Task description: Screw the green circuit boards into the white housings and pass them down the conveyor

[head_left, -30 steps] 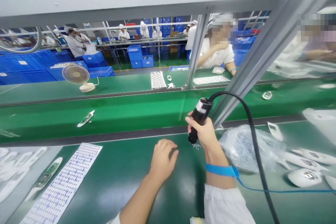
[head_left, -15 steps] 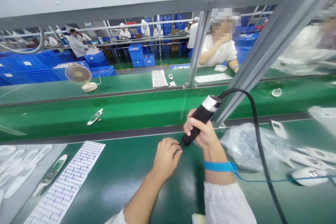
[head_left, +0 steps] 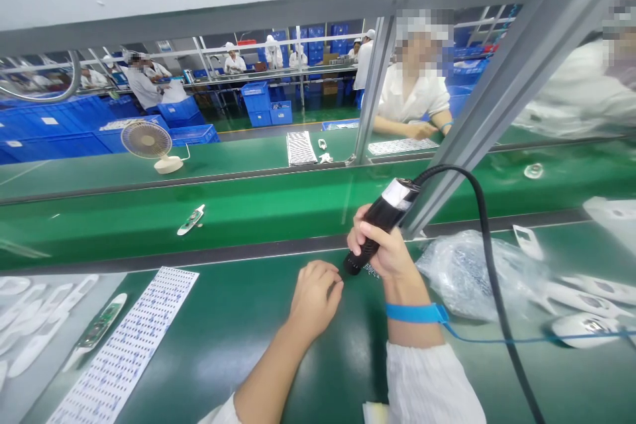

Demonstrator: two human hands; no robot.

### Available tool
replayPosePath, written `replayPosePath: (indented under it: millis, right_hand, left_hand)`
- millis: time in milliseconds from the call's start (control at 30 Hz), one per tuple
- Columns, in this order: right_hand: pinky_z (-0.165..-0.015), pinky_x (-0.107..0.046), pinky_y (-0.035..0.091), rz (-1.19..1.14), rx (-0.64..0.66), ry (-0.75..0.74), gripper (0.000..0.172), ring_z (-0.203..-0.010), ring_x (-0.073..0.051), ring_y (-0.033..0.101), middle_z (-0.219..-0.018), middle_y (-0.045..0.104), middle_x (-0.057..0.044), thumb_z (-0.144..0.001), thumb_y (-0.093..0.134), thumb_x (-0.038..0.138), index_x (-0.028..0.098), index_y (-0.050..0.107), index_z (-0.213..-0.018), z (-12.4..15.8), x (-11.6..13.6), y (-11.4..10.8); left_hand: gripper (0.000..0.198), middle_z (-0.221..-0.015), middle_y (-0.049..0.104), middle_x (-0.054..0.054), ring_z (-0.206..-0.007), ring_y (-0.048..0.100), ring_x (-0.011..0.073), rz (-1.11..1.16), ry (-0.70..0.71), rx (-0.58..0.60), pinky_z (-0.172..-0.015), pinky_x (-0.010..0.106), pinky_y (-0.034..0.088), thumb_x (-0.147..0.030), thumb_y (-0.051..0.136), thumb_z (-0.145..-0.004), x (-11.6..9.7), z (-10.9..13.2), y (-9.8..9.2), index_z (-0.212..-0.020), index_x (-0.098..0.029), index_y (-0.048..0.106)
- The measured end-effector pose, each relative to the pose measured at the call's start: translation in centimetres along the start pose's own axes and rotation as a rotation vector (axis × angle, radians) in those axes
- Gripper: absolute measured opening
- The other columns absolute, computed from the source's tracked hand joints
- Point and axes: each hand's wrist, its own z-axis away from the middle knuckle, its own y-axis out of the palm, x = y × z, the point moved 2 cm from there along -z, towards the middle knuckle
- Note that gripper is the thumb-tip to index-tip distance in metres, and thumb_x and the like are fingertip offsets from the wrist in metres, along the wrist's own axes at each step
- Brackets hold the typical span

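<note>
My right hand (head_left: 385, 248) is wrapped around a black electric screwdriver (head_left: 385, 215) with a white label band, tilted so its lower end points down and left. My left hand (head_left: 315, 295) is just left of that end, thumb and fingertips pinched together. Whatever is between them is too small to make out. Tiny silvery pieces, like screws (head_left: 371, 271), lie on the green work surface (head_left: 258, 318) beside the screwdriver's tip. A blue wrist strap (head_left: 415, 313) circles my right wrist.
A clear plastic bag (head_left: 462, 275) and white plastic shells (head_left: 586, 328) lie at right; the black cable (head_left: 489, 258) loops past them. Left are a dotted sheet (head_left: 132, 338) and a casing with a circuit board (head_left: 102, 321). A metal post (head_left: 467, 106) slants beyond my right hand.
A casing with a circuit board on the green belt has shifted right, as has a white part farther right. The person opposite has lowered a hand to the table. My hands have hardly moved.
</note>
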Motion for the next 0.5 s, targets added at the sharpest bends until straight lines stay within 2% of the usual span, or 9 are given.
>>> replayPosePath:
  millis: [500]
  right_hand:
    - [-0.046, -0.028, 0.037, -0.056, 0.008, -0.033, 0.020, -0.043, -0.014, 0.051, -0.056, 0.052, 0.006, -0.078, 0.073, 0.029, 0.022, 0.059, -0.089, -0.22, -0.38, -0.44]
  left_hand:
    - [0.012, -0.105, 0.069, 0.004, -0.108, 0.057, 0.0232, 0.028, 0.003, -0.022, -0.091, 0.041, 0.043, -0.019, 0.053, -0.096, 0.13, -0.13, -0.10, -0.089, -0.022, 0.063]
